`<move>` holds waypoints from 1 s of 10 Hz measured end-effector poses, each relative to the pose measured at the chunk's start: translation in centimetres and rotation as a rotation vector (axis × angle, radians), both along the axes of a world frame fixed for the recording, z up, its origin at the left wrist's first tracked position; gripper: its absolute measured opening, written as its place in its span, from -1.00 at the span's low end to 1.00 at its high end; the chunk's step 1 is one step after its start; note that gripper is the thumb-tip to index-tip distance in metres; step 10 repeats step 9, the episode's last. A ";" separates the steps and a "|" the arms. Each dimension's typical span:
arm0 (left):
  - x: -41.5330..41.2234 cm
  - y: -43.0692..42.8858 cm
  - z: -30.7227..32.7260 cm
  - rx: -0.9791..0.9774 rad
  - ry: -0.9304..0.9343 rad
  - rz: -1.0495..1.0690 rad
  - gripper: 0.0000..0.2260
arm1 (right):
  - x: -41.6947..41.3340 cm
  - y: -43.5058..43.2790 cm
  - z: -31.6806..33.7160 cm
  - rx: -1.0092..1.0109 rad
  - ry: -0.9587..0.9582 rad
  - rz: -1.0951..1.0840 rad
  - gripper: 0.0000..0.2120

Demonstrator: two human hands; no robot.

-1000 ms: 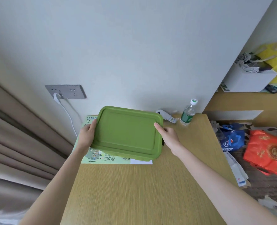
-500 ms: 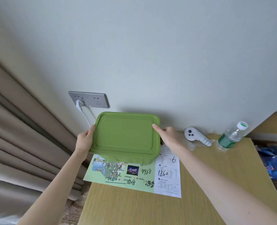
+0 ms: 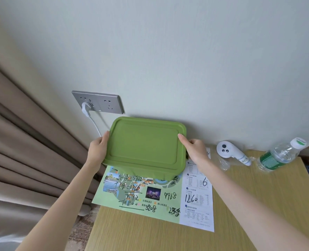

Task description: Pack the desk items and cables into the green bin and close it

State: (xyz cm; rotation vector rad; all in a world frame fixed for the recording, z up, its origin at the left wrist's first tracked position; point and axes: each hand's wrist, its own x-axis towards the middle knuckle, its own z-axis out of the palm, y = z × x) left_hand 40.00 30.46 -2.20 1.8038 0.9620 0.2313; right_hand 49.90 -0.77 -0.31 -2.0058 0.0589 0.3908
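Observation:
The green bin (image 3: 144,145), lid on, stands at the back of the wooden desk (image 3: 240,223) against the wall, on top of a printed map sheet (image 3: 150,194). My left hand (image 3: 98,150) grips the bin's left edge, thumb on the lid rim. My right hand (image 3: 194,151) grips the right edge, thumb up on the lid. What is inside the bin is hidden by the lid.
A white controller (image 3: 230,153) and a clear water bottle (image 3: 280,154) lie right of the bin by the wall. A white plug and cable (image 3: 89,113) hang from the wall socket panel (image 3: 97,102) left of the bin. Beige curtains (image 3: 23,151) fill the left.
The bin, held in both hands, has moved back toward the wall, uncovering more of the map sheet. The view has swung left, so the shelves and bags at right are gone.

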 end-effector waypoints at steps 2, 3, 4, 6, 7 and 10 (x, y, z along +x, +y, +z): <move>0.9 -1.8 0.4 0.014 -0.024 0.004 -0.53 | 1.3 -0.3 0.3 -0.009 -0.015 -0.042 -0.44; 1.4 -2.0 0.6 0.022 -0.022 -0.006 -0.53 | 2.0 -0.4 0.4 -0.029 -0.040 -0.056 -0.45; 1.7 -1.7 0.6 0.041 -0.028 -0.017 -0.52 | 2.4 -0.1 -0.1 -0.052 -0.047 -0.069 -0.46; 1.7 -2.0 1.3 0.096 0.014 -0.039 -0.58 | 2.0 0.1 0.0 -0.166 -0.046 -0.053 -0.56; 1.5 -2.5 3.3 0.239 0.023 -0.076 -0.66 | 1.5 0.1 1.6 -0.288 -0.067 -0.023 -0.46; 2.0 -6.7 13.0 0.333 -0.256 -0.245 -0.73 | -0.5 1.1 10.3 -0.039 -0.351 -0.065 -0.60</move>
